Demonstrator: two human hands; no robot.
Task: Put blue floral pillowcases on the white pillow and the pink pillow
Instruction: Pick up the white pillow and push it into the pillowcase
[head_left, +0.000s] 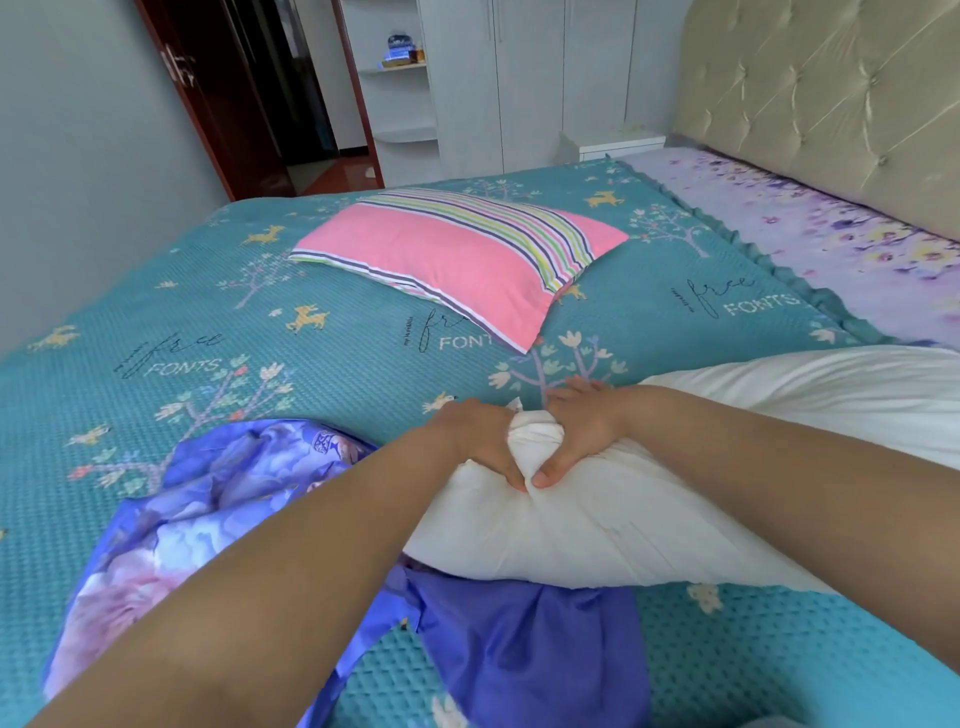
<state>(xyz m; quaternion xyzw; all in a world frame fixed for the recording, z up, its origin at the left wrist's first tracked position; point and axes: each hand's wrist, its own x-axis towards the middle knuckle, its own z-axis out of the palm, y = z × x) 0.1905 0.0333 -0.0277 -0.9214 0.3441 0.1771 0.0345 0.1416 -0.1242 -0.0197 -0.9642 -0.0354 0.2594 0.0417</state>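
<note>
Both hands, left hand (478, 441) and right hand (582, 431), squeeze one bunched end of the soft white pillow (649, 499) on the teal patterned bed (311, 338). Next, I judge, that end must enter the crumpled blue floral pillowcase (208, 499) beside it; the pink striped pillow (457, 254) waits bare.
</note>
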